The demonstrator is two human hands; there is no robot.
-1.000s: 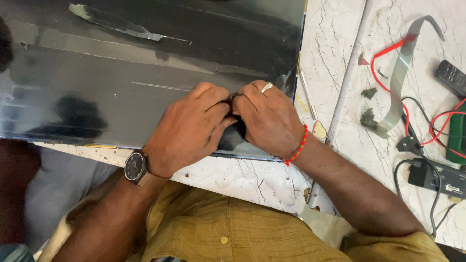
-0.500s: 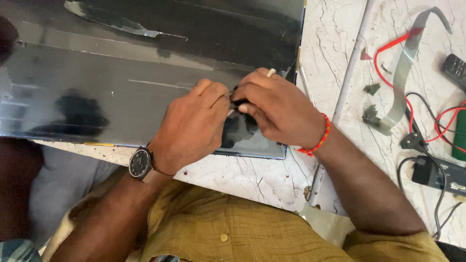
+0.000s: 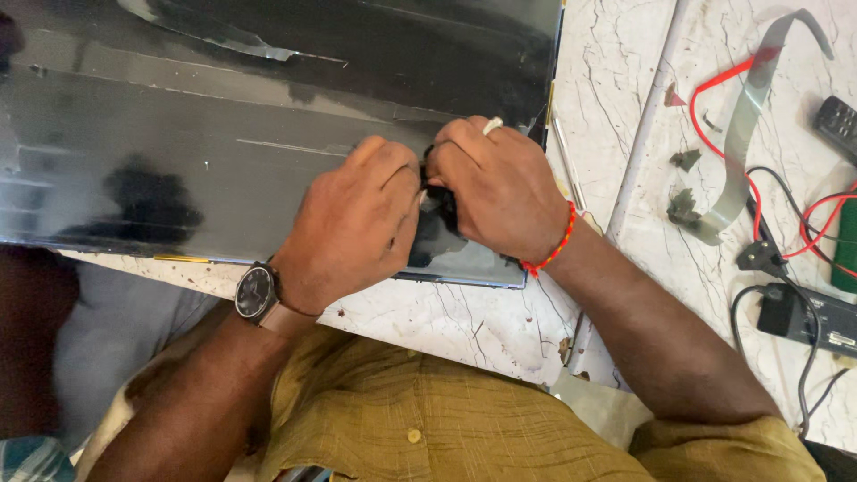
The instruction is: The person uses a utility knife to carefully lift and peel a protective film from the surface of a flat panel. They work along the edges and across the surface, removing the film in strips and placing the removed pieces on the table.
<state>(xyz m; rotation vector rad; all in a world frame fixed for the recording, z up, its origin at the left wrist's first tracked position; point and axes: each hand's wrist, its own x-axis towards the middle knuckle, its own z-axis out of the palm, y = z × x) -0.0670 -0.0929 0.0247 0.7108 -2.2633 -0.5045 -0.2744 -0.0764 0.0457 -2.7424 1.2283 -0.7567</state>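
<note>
Underneath everything lies a white marble-patterned bench point(image 3: 500, 326), and most of its left part is covered by a large, glossy dark flat display panel point(image 3: 178, 161) lying face up, its right edge near a seam in the stone. Both hands meet on the panel close to its lower right corner. The left hand point(image 3: 357, 223), with a round dark wristwatch on a tan strap point(image 3: 256, 293) at the wrist, is curled with its fingers bent down onto the panel surface. The right hand point(image 3: 500, 201), wearing a pale ring and a red thread bracelet point(image 3: 553, 245), is closed too, its fingertips tucked against those of the left hand; they pinch a small dark piece point(image 3: 439, 207) between them, too hidden to tell what it is. Well apart, on the right, lie a grey flat ribbon cable point(image 3: 745, 116), red wires point(image 3: 714, 85) and a small black adapter box point(image 3: 803, 312).
</note>
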